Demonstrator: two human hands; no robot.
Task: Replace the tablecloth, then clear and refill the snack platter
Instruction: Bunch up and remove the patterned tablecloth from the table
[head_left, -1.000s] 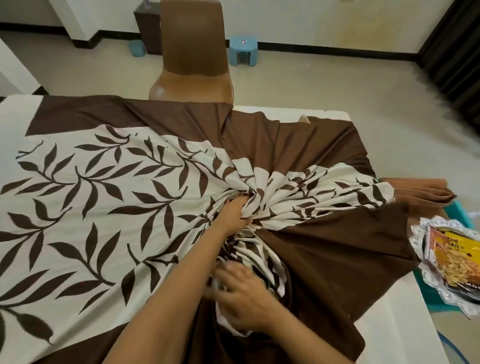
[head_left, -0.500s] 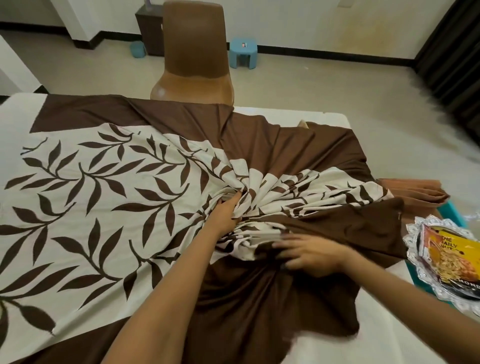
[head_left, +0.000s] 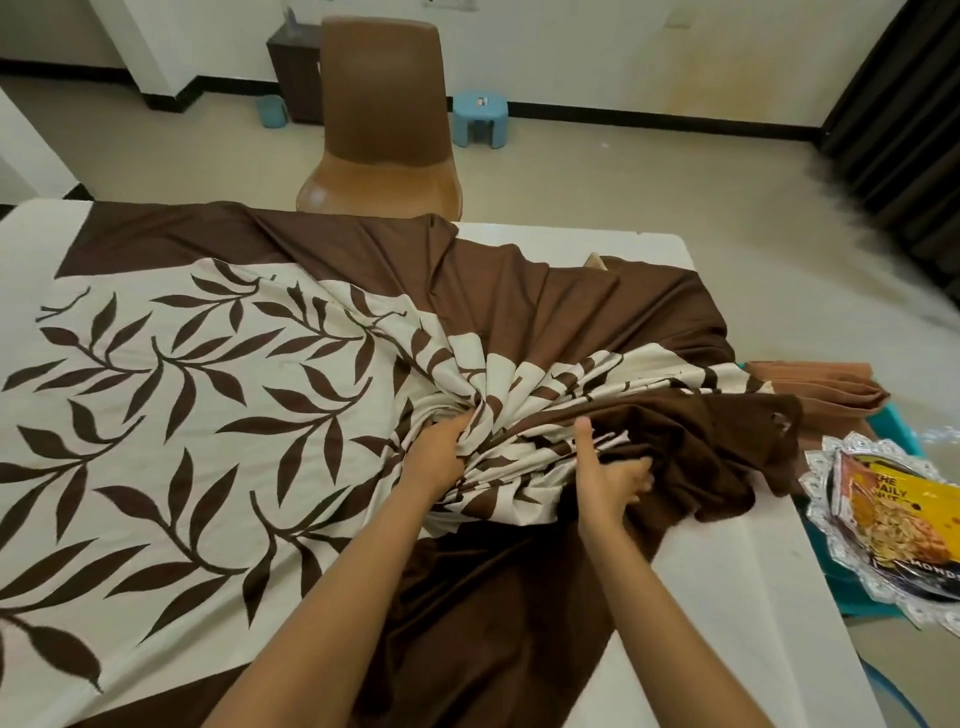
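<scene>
Nearest the camera, both bare forearms reach forward over the desk (head_left: 727, 597) to the bunched middle of the tablecloth (head_left: 208, 415). Left hand (head_left: 439, 449): grip closed on a fistful of gathered pleats, fingers buried in the folds. Right hand (head_left: 610, 475), just right of it: thumb raised, fingers curled into the dark brown border, holding cloth there too, though how tightly I cannot tell.

Left of the grips the cloth lies flat, cream with brown leaf print, brown border at its outer edges. Right of the grips it is crumpled, and bare white desk shows beyond its edge.

Handling judgement: thin, soft fabric, light, no stiffness; it follows the hand and pleats readily. Probably a little slick on the smooth desk, so it should drag without much resistance. Best taken by handfuls of gathered folds, or by a hem or corner when spreading.

Further right of the grips, off the desk edge: snack platter (head_left: 831, 467), silvery scalloped rim, with a yellow snack packet (head_left: 904, 514) lying in it. Just behind it, a folded tan cloth (head_left: 815, 389).

Beyond the grips, past the far desk edge: brown chair (head_left: 384, 114).
</scene>
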